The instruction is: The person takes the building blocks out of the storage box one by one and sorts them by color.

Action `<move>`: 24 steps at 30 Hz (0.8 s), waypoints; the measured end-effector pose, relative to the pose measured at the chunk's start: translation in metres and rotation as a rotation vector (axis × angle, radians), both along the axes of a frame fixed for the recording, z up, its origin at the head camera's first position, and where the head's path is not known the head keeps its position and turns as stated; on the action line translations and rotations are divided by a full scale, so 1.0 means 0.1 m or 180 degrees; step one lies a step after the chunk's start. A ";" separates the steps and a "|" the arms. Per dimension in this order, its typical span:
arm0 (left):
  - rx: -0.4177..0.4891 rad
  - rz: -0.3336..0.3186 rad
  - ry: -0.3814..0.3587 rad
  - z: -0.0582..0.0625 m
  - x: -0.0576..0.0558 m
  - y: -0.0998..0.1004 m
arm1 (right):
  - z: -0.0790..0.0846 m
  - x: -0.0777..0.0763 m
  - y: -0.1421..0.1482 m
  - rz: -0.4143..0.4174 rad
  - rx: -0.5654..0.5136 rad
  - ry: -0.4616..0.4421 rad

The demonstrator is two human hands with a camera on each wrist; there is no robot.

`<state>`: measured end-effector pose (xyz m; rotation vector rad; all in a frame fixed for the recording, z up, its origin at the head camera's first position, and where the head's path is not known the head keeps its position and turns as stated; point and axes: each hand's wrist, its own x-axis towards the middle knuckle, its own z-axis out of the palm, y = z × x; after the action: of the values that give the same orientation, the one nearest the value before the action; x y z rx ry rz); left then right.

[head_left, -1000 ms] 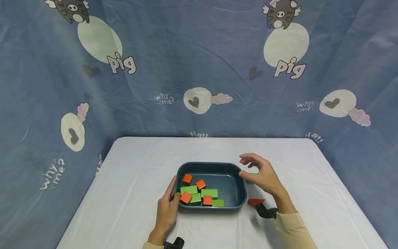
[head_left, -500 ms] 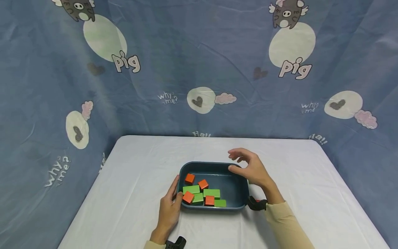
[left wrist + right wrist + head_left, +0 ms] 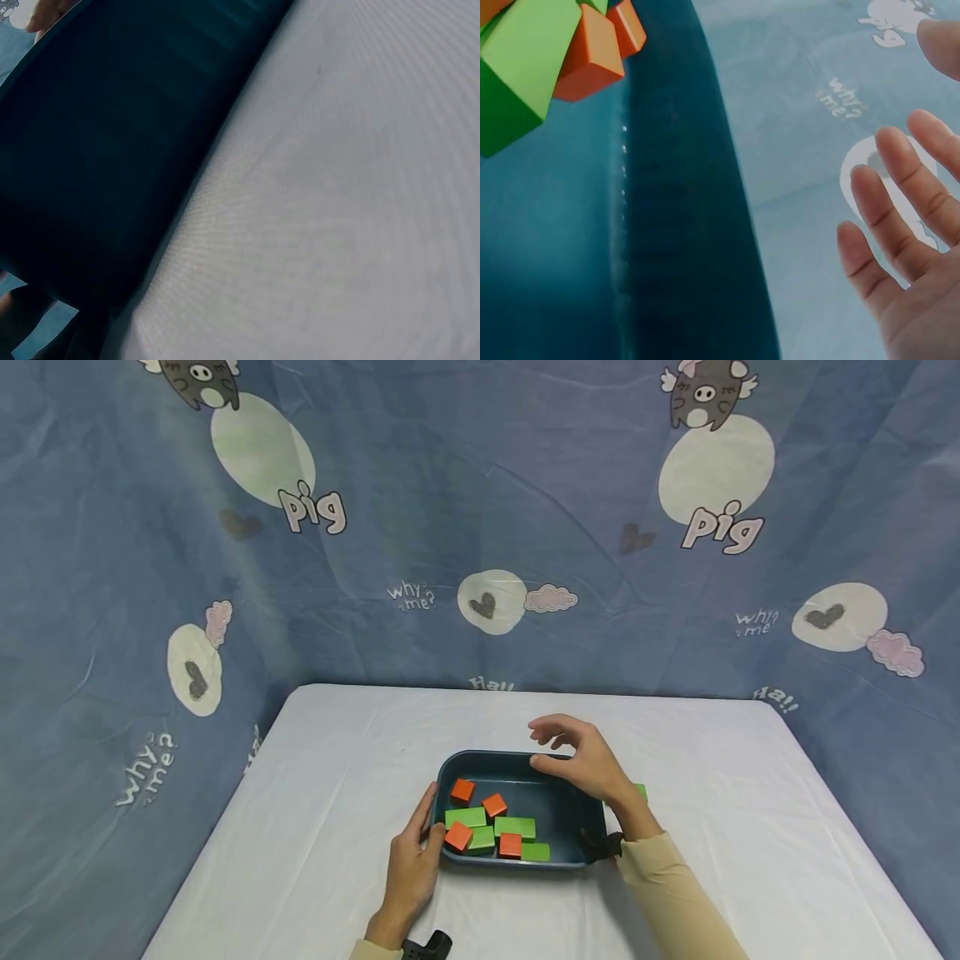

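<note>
So, your left hand (image 3: 408,870), fingers extended, touches the blue tray (image 3: 566,817) at its left end, likely steadying it; your empty right hand (image 3: 581,767), spread, hovers far right; green-and-orange blocks (image 3: 514,828) cluster inside left.

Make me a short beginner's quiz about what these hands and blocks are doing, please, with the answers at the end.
1. True or false: the right hand is gripping a block.

2. In the head view, how many orange blocks can you count inside the tray?

3. Which end of the tray, as the person sees it, does the left hand touch?
A) The right end
B) The left end
C) Neither end

Key:
1. False. Its fingers are apart and nothing shows between them.
2. Four.
3. B. The left hand lies along the outside of the tray's left end.
</note>
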<state>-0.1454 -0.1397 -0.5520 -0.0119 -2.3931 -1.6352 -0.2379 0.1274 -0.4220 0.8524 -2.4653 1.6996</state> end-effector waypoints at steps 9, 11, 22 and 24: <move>-0.0010 -0.0005 0.0037 0.00 -0.01 -0.01 | -0.06 -0.08 -0.18 0.0199 -0.0041 -0.0060; -0.0021 -0.0004 0.0051 0.00 0.00 -0.01 | -0.10 -0.10 -0.21 0.0235 -0.0044 -0.0077; -0.0045 -0.0064 0.0191 -0.03 -0.01 -0.02 | -0.49 -0.31 -0.28 0.0466 -0.0095 -0.0092; -0.0016 -0.0088 0.0217 -0.03 -0.01 -0.03 | -0.51 -0.31 -0.29 0.0582 -0.0091 -0.0119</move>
<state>-0.1466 -0.1426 -0.5548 -0.1003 -2.3563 -1.6140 -0.2692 0.0982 -0.4732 1.0828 -2.4473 1.8171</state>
